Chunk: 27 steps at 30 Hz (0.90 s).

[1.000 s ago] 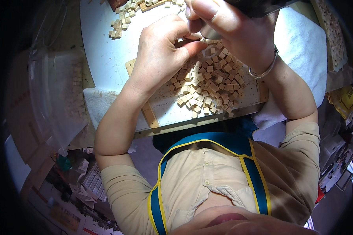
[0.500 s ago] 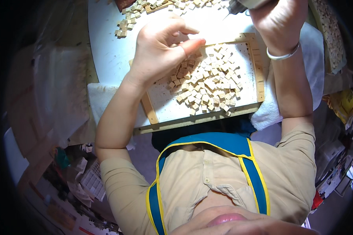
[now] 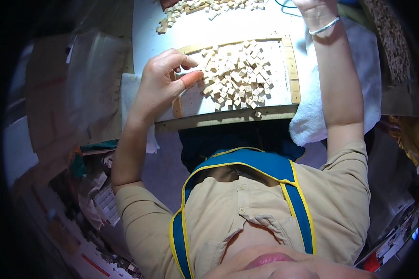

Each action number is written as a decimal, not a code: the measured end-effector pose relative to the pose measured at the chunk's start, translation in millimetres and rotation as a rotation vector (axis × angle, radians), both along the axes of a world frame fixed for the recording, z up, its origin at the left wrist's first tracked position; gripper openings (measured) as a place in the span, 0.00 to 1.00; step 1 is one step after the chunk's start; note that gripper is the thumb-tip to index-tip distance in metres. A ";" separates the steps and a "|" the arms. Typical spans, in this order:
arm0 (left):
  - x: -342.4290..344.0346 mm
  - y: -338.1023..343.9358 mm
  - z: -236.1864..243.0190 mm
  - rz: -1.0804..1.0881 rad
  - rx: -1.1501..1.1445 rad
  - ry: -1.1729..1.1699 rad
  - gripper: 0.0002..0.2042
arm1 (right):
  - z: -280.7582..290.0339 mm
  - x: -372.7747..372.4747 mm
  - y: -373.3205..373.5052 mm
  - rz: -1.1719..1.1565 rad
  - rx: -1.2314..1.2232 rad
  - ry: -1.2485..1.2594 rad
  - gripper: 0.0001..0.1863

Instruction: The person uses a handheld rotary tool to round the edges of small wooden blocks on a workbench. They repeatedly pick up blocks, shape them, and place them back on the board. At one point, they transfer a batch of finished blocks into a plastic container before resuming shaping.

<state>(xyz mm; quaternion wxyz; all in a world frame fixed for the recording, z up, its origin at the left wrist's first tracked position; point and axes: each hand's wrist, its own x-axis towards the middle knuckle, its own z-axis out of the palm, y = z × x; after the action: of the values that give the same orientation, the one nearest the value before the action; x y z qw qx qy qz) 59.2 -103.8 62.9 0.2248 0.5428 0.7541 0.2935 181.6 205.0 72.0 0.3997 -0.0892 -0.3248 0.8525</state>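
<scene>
My left hand [image 3: 167, 79] is at the left side of a wood-edged board [image 3: 294, 79], beside a pile of small pale wooden cubes [image 3: 237, 76]. Its fingers are loosely curved, with thumb and index finger apart and nothing visible between them; the thumb tip looks orange-red. My right hand [image 3: 317, 10], with a bracelet at the wrist, reaches to the top edge of the view. Its fingers are cut off, so what it holds is hidden. A thin blue cord [image 3: 284, 9] runs just left of it.
More cubes [image 3: 209, 7] lie at the back. White cloths [image 3: 307, 118] flank the board. A long tray of small pieces [image 3: 386, 42] stands at far right. A translucent plastic container [image 3: 86, 83] is at left. A yellow bag [image 3: 412, 135] hangs at lower right.
My left hand has moved down and left toward the board's side. My right hand has moved up, partly out of view, and the dark tool seen in it is no longer visible.
</scene>
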 end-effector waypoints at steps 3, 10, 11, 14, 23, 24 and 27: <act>8.0 -2.6 -15.6 0.069 0.014 0.015 0.13 | -1.7 12.3 2.2 -0.006 -0.001 0.007 0.22; -10.0 -50.1 22.2 0.255 0.268 0.463 0.23 | -1.0 22.4 -1.1 0.020 -0.203 0.012 0.27; -23.5 -63.4 29.0 0.342 0.275 0.530 0.23 | -4.4 18.7 4.2 -0.074 -0.237 0.016 0.27; -74.6 -113.8 44.5 0.640 0.280 0.580 0.24 | -20.3 34.8 31.0 0.082 -0.430 0.148 0.27; -209.1 -248.8 11.3 1.218 0.410 0.406 0.34 | -80.9 117.1 147.1 0.010 -0.020 -0.108 0.11; -219.1 -250.2 2.8 1.250 0.474 0.299 0.35 | -75.1 128.8 144.5 -0.252 -0.158 -0.307 0.08; -240.4 -230.8 -16.0 1.334 0.585 -0.311 0.30 | -80.8 165.8 142.5 -0.290 -0.258 -0.423 0.10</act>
<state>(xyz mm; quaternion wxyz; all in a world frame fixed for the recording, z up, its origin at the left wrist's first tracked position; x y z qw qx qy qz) -181.3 -334.6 47.0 -0.0506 -0.0402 0.7739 0.6300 347.4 347.5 -8.8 0.4262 -0.3606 -0.2737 0.7832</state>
